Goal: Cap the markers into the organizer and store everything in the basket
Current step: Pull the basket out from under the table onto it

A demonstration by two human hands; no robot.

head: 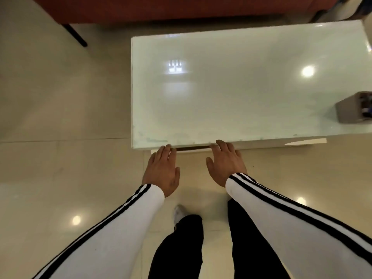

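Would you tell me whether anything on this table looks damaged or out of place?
Only small scuffs along the near edge of the table. The grey basket stands upright at the right, and nothing is spilled.

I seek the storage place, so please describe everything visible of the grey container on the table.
The grey basket looks box-shaped, perhaps fabric, and stands upright on the white table near its right end, cut off by the picture's edge. Its open top shows dark and blue items, too blurred to name.
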